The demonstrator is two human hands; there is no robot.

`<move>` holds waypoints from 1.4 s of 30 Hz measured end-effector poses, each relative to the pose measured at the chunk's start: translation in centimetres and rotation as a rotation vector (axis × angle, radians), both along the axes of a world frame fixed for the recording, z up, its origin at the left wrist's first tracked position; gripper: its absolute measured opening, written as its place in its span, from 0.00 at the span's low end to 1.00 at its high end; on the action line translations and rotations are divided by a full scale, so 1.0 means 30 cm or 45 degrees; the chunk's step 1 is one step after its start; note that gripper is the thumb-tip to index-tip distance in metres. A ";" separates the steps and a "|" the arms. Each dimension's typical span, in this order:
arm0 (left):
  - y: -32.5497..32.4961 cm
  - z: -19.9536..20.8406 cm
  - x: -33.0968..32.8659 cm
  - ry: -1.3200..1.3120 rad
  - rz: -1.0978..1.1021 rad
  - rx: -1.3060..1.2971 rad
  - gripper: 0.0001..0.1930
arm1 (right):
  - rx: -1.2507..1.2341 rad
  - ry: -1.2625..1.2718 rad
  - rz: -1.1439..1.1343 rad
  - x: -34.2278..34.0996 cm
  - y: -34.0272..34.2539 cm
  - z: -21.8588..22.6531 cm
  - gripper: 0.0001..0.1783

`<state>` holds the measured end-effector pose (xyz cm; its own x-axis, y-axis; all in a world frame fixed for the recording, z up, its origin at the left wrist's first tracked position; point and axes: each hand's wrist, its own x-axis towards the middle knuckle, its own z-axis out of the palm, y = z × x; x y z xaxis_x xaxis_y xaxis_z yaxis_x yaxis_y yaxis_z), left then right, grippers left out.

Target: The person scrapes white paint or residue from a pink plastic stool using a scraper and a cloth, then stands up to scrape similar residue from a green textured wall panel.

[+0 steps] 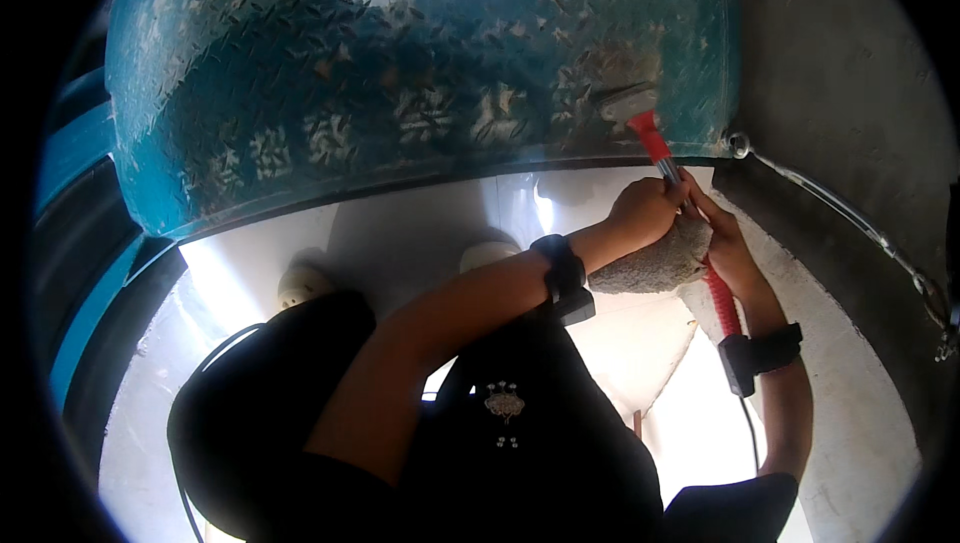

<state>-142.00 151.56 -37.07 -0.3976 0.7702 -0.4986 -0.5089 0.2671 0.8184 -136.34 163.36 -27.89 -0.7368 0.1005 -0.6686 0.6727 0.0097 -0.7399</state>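
Note:
Both my hands meet at the right of centre, over a metal rod (671, 174) with a red tip (648, 133). My left hand (645, 211) is closed round the rod just below the tip. A grey cloth (655, 261) hangs bunched under it, between the two hands. My right hand (733, 241) lies against the cloth's right side, its fingers bent toward the rod. Below that hand a red ribbed length (721, 301) comes out; its join to the rod is hidden. The red tip lies over the edge of a worn teal tread-plate panel (420, 73).
At the panel's right corner an eye bolt (738, 145) holds a metal link (830, 205) running down right to a chain (932, 293). Teal bars (75, 158) stand at the left. My pale shoes (300, 285) rest on the light floor (400, 218).

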 end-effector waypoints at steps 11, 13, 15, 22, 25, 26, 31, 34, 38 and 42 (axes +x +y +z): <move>0.003 0.021 -0.003 0.215 0.101 0.001 0.25 | -0.014 -0.238 -0.131 -0.019 -0.003 0.026 0.27; 0.000 0.024 -0.007 0.200 0.021 -0.018 0.24 | -0.025 -0.286 -0.123 -0.013 0.004 0.040 0.27; 0.007 0.027 -0.017 0.178 0.056 0.013 0.24 | -0.082 -0.339 -0.109 -0.018 0.025 0.053 0.27; 0.040 0.037 -0.055 0.134 0.118 -0.048 0.24 | 0.067 -0.317 -0.278 -0.062 0.030 0.036 0.25; 0.034 0.036 -0.035 0.140 0.013 -0.041 0.25 | 0.063 -0.313 -0.114 -0.063 0.032 0.057 0.25; 0.036 0.033 -0.027 0.083 0.055 0.012 0.23 | 0.015 -0.333 -0.083 -0.063 0.040 0.066 0.25; 0.062 0.012 -0.005 0.341 0.028 0.041 0.21 | -0.098 -0.434 -0.085 -0.042 0.079 0.081 0.24; 0.074 -0.007 -0.001 0.268 0.030 0.023 0.22 | -0.034 -0.353 -0.063 -0.032 0.081 0.048 0.25; 0.076 -0.028 0.020 0.194 0.118 0.059 0.28 | -0.031 -0.290 0.019 -0.021 0.076 0.026 0.28; 0.082 -0.015 0.041 0.133 0.284 -0.049 0.27 | -0.176 -0.244 -0.075 -0.001 0.076 0.022 0.32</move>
